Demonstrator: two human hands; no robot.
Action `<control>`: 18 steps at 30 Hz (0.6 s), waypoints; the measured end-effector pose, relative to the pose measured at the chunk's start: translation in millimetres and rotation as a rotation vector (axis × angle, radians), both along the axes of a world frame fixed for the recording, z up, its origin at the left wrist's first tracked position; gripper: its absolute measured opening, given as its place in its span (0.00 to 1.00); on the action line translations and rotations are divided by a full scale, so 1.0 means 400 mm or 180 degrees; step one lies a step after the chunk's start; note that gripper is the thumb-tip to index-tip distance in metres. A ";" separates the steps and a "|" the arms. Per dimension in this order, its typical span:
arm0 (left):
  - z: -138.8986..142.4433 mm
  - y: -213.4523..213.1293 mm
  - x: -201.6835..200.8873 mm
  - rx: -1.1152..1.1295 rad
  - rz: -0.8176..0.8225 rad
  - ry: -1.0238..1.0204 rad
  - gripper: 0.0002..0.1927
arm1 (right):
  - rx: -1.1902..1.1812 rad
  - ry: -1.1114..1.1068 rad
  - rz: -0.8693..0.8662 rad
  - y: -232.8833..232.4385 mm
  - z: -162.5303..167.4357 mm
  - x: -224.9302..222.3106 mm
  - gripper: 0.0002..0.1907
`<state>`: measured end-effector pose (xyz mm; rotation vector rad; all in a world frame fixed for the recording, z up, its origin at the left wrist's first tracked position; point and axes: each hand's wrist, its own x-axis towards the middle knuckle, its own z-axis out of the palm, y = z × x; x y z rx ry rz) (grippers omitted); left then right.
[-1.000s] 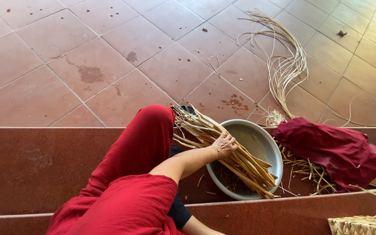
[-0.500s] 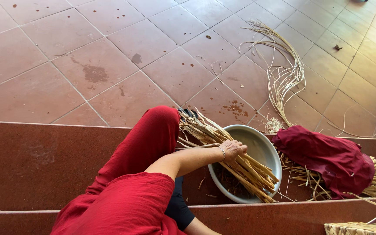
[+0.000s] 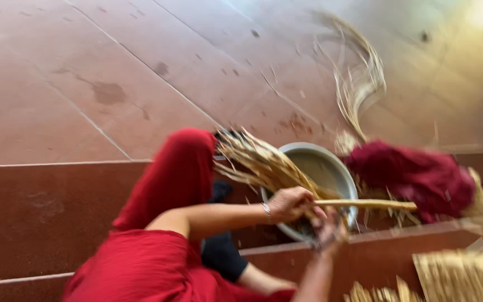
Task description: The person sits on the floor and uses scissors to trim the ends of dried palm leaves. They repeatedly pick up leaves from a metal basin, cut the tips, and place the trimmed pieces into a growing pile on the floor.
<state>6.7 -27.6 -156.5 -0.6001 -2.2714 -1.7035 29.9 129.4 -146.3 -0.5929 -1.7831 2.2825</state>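
**Cane strips over the basin, one drawn clear**

Blurred view, but readable. Left hand [image 3: 290, 204] clenched around a single pale cane strip [image 3: 367, 204], strip running out flat toward three o'clock across the rim of the grey metal basin [image 3: 342, 173]. Right hand [image 3: 328, 234] just below at five o'clock of the left, fingers near the same strip; whether closed on it or loose, cannot tell through the smear. Main bundle of cane strips [image 3: 261, 162] lying across the basin toward ten o'clock, ends fanned beside the red-clad knee [image 3: 183, 168]. Dark red cloth bundle [image 3: 420, 176] at three o'clock of the basin, loose looped fibre [image 3: 359, 84] on the floor tiles [image 3: 85, 67] at one o'clock. Woven straw piece [image 3: 465, 274] at lower right on the step [image 3: 40, 207]. Judging by the heap, only one strip separated so far, most of the bundle untouched.
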 end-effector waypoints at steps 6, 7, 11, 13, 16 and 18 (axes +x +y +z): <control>-0.115 0.012 0.133 0.0031 -0.0518 -0.0275 0.09 | -0.0199 0.0857 -0.0092 0.043 -0.095 0.084 0.18; -0.122 0.023 0.143 0.0050 -0.0531 -0.0258 0.08 | -0.0228 0.0824 -0.0195 0.054 -0.092 0.109 0.16; -0.125 0.035 0.177 -0.0342 -0.0582 -0.0755 0.08 | -0.0552 0.0709 -0.0752 0.055 -0.069 0.165 0.13; -0.113 0.037 0.186 -0.0731 -0.0769 -0.0917 0.09 | -0.0378 0.0865 -0.0768 0.063 -0.061 0.189 0.10; -0.087 0.040 0.175 -0.0650 -0.1035 -0.0176 0.16 | 0.0267 0.0936 -0.0607 0.067 -0.078 0.219 0.08; -0.062 0.062 0.144 -0.0188 -0.1006 -0.0263 0.14 | 0.0248 0.0708 -0.0584 0.062 -0.100 0.232 0.10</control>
